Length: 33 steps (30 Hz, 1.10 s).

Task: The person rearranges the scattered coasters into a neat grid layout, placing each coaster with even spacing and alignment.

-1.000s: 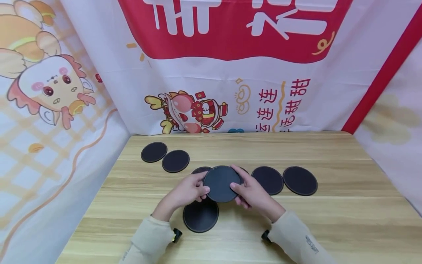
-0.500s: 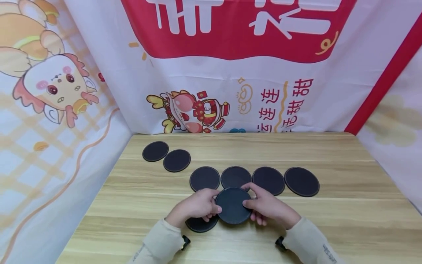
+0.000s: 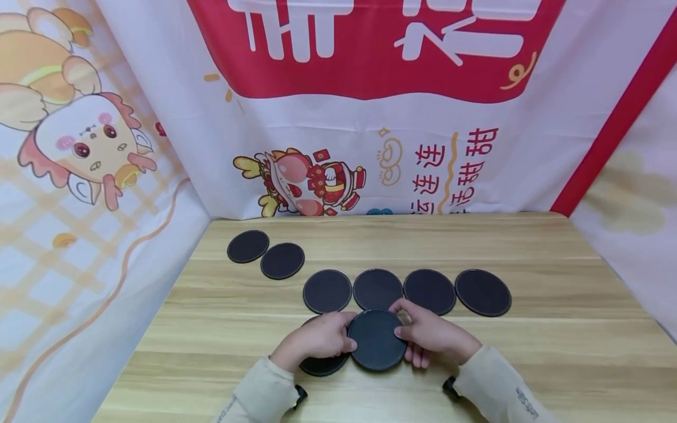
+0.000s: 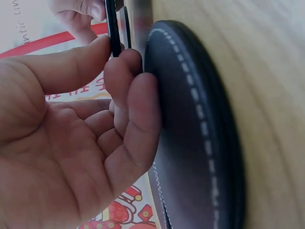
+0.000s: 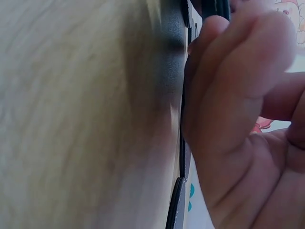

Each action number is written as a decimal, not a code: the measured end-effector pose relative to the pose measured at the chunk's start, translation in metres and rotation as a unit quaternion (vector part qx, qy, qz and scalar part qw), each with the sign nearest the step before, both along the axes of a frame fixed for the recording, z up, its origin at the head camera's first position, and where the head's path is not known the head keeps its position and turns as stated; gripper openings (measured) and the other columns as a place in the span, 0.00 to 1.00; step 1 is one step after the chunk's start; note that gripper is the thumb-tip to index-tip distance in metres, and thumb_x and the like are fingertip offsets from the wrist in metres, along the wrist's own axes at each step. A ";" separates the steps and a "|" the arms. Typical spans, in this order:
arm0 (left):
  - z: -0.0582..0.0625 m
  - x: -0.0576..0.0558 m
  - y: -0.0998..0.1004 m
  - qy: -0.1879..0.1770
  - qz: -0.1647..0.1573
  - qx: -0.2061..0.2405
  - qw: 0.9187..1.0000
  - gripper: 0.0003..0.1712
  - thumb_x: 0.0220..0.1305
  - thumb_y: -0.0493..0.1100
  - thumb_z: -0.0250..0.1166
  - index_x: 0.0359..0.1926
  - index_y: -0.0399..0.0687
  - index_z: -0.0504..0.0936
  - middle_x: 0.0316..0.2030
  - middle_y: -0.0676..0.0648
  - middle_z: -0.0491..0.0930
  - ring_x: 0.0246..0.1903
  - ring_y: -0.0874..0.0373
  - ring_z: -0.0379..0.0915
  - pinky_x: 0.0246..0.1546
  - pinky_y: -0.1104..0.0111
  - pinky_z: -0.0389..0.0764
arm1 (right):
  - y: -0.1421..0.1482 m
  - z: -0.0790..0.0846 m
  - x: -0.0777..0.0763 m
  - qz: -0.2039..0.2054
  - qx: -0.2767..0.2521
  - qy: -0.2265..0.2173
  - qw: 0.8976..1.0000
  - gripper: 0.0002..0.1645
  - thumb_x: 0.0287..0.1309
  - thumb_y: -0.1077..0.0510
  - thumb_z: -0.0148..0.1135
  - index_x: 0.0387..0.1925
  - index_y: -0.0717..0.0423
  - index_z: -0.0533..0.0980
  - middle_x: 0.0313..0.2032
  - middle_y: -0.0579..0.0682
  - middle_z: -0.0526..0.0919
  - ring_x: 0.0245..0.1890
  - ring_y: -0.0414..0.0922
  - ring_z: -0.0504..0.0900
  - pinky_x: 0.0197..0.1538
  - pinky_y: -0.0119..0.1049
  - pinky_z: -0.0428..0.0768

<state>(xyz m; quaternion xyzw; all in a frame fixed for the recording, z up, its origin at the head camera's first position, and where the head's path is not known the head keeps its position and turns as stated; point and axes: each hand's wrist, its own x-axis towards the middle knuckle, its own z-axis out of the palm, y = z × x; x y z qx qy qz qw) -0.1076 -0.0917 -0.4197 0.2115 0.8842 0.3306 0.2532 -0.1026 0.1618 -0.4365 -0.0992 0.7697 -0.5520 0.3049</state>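
Note:
Between both hands is a round black coaster with a stitched rim, held level close over the table. My left hand pinches its left edge, thumb on top; the left wrist view shows the coaster edge-on between thumb and fingers. On the opposite edge, my right hand pinches it the same way. Under the left hand lies another dark coaster, partly covered by that hand; its white stitching shows large in the left wrist view. In the right wrist view, the fingers of my right hand hide most of the held coaster.
Behind the hands, a row of dark coasters runs to the right, ending with a coaster. Two more, a coaster and its neighbour, lie at the back left of the wooden table. A printed curtain hangs behind.
Both hands have brought the held coaster toward the body and slightly right, lower over the table. The row behind has come into view, and the left hand now covers part of the front coaster.

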 end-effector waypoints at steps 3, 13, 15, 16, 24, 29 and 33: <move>-0.001 -0.001 0.001 0.012 -0.009 -0.015 1.000 0.34 0.64 0.38 0.69 0.68 0.35 0.71 0.16 0.53 0.76 0.16 0.62 0.73 0.30 0.70 0.74 | 0.001 0.001 0.000 0.000 0.009 -0.005 1.000 0.19 0.72 0.65 0.52 0.61 0.56 0.64 0.18 0.60 0.82 0.09 0.41 0.76 0.12 0.34 0.76; -0.002 -0.002 0.000 0.025 -0.019 -0.045 0.998 0.42 0.64 0.45 0.71 0.75 0.45 0.64 0.30 0.56 0.77 0.33 0.64 0.74 0.46 0.63 0.76 | -0.001 -0.001 0.002 -0.007 0.083 0.026 0.996 0.18 0.72 0.64 0.54 0.60 0.54 0.65 0.16 0.59 0.80 0.08 0.46 0.78 0.12 0.40 0.77; -0.002 -0.002 -0.001 0.020 -0.022 -0.041 0.999 0.43 0.64 0.45 0.71 0.76 0.49 0.63 0.28 0.57 0.77 0.31 0.64 0.74 0.43 0.63 0.76 | -0.002 0.000 0.002 -0.005 0.092 0.032 0.995 0.17 0.71 0.64 0.55 0.58 0.54 0.66 0.16 0.59 0.80 0.08 0.46 0.78 0.12 0.41 0.77; -0.002 -0.002 -0.001 0.018 -0.024 -0.039 0.999 0.43 0.63 0.44 0.71 0.76 0.50 0.63 0.26 0.56 0.77 0.29 0.64 0.74 0.41 0.64 0.75 | -0.002 0.000 0.003 -0.004 0.095 0.035 0.995 0.17 0.71 0.64 0.55 0.57 0.54 0.66 0.15 0.59 0.80 0.08 0.47 0.78 0.11 0.41 0.77; -0.003 0.000 0.001 0.028 -0.041 -0.038 0.998 0.37 0.60 0.39 0.73 0.69 0.53 0.72 0.25 0.56 0.75 0.26 0.64 0.71 0.34 0.68 0.73 | -0.004 0.002 0.006 -0.001 0.111 0.050 0.993 0.17 0.70 0.64 0.57 0.57 0.55 0.66 0.15 0.58 0.80 0.08 0.47 0.78 0.11 0.40 0.76; -0.006 0.000 0.004 0.050 -0.038 -0.061 0.996 0.38 0.57 0.39 0.75 0.68 0.55 0.73 0.29 0.56 0.79 0.29 0.64 0.74 0.41 0.67 0.75 | -0.005 0.004 0.006 0.003 0.119 0.060 0.991 0.18 0.70 0.65 0.58 0.57 0.55 0.66 0.15 0.57 0.80 0.08 0.48 0.78 0.11 0.41 0.76; -0.006 0.001 0.006 0.070 -0.037 -0.078 0.994 0.38 0.55 0.40 0.77 0.67 0.57 0.74 0.42 0.53 0.83 0.40 0.63 0.76 0.48 0.65 0.76 | -0.006 0.005 0.006 0.009 0.128 0.074 0.989 0.18 0.70 0.65 0.57 0.57 0.55 0.65 0.15 0.56 0.80 0.08 0.47 0.78 0.11 0.41 0.76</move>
